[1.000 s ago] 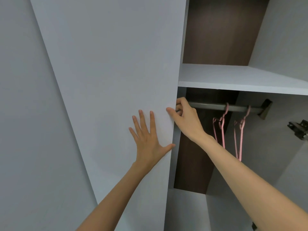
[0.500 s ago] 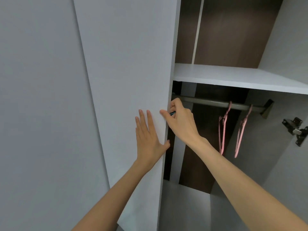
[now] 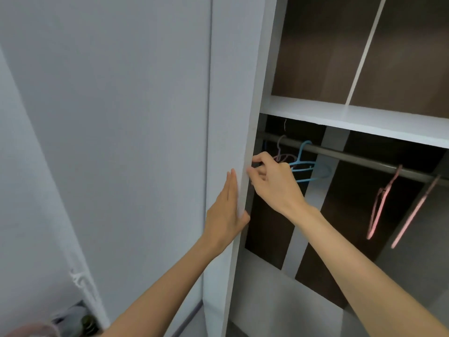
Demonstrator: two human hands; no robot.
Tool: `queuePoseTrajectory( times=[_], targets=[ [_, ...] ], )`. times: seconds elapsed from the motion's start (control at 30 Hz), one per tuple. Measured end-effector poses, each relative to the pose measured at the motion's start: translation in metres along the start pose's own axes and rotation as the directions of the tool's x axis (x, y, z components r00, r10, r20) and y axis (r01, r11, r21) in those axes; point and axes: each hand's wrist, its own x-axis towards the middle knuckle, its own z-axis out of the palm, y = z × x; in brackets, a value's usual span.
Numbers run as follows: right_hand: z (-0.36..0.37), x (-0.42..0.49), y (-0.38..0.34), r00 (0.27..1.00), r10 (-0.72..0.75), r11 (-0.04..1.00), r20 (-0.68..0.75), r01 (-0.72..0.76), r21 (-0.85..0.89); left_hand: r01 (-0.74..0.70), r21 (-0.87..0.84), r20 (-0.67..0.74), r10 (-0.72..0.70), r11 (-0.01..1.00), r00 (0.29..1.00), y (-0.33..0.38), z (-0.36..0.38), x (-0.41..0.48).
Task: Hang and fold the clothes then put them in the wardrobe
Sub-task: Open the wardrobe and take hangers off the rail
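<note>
The white wardrobe door [image 3: 233, 93] stands nearly edge-on to me, swung open. My left hand [image 3: 228, 210] lies flat on its outer face with straight fingers, the thumb at the door's edge. My right hand [image 3: 274, 181] grips that same edge a little higher, fingers curled behind it. Inside, a grey hanging rod [image 3: 359, 159] carries a blue hanger [image 3: 303, 166] and a pale pink hanger [image 3: 281, 142] just behind my right hand. Two more pink hangers [image 3: 381, 205] hang further right. No clothes hang on the rod.
A white shelf [image 3: 352, 117] runs above the rod, with a thin divider on it. The wardrobe's back is dark brown with white strips. A grey wall fills the left. Some blurred items [image 3: 73, 322] lie at the bottom left corner.
The door has swung further open, from broad face to nearly edge-on, and both hands moved with it. The blue and pale pink hangers have come into view behind my right hand.
</note>
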Motion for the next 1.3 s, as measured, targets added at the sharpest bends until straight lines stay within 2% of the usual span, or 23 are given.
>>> queuePoseTrajectory(
  times=[0.17, 0.33, 0.57, 0.73, 0.87, 1.13, 1.3],
  targets=[
    [0.025, 0.002, -0.027, 0.996, -0.084, 0.994, 0.035, 0.081, 0.068, 0.061, 0.012, -0.033, -0.060, 0.998, 0.998, -0.027, -0.035, -0.022],
    [0.067, 0.009, -0.058, 0.990, -0.139, 0.980, 0.025, 0.134, 0.149, 0.084, -0.170, -0.026, -0.090, 0.982, 0.996, -0.073, -0.073, -0.035],
    [0.133, 0.027, -0.099, 0.973, -0.149, 0.978, 0.178, 0.119, 0.170, 0.127, -0.248, -0.039, -0.140, 0.960, 0.989, -0.142, -0.124, -0.031],
    [0.169, 0.046, -0.118, 0.952, -0.143, 0.981, 0.272, 0.100, 0.165, 0.168, -0.261, -0.018, -0.179, 0.951, 0.984, -0.177, -0.149, -0.026],
    [0.187, 0.057, -0.123, 0.938, -0.138, 0.988, 0.317, 0.107, 0.113, 0.166, -0.288, -0.062, -0.191, 0.943, 0.980, -0.193, -0.154, -0.024],
    [0.210, 0.066, -0.134, 0.923, -0.139, 0.985, 0.360, 0.092, 0.144, 0.194, -0.238, -0.104, -0.223, 0.952, 0.969, -0.215, -0.161, -0.026],
    [0.210, 0.065, -0.131, 0.933, -0.115, 0.979, 0.342, 0.047, 0.201, 0.187, -0.207, -0.044, -0.200, 0.960, 0.979, -0.215, -0.164, -0.029]
  ],
)
